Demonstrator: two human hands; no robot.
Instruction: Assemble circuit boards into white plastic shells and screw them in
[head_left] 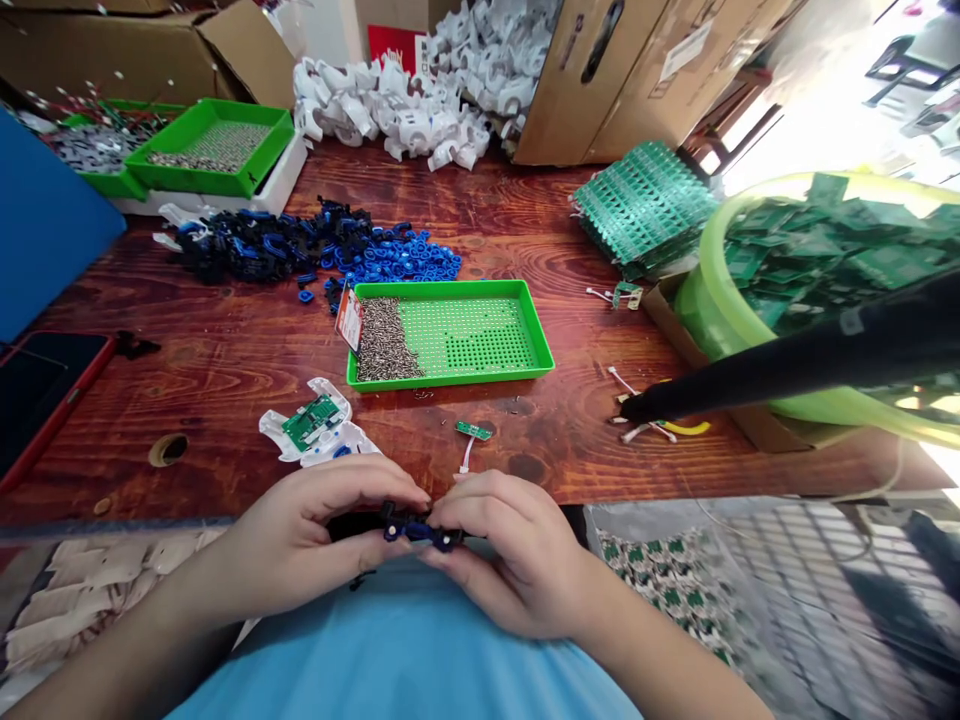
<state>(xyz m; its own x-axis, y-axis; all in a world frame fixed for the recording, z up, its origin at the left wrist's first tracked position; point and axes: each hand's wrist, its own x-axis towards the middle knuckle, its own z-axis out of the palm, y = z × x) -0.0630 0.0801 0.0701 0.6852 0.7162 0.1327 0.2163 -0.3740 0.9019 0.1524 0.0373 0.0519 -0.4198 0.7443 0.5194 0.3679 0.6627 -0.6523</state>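
Between my two hands, close to my body at the table's front edge, is a small black and blue plastic part (420, 532). My left hand (322, 530) pinches its left end, and my right hand (517, 550) grips its right end. Fingers cover much of the part. Just beyond my left hand lies a white plastic shell (356, 437) with a green circuit board (310, 422) in it. A small green board with a white wire (474, 430) rests on the table beyond my right hand.
A green tray (480, 378) of small screws stands mid-table. Behind it lie heaped black and blue parts (277, 240) and white shells (397, 105). At right are stacked green panels (645, 205), a yellow-green tub (712, 270) of boards and a black bar (795, 350). A phone (45, 390) lies left.
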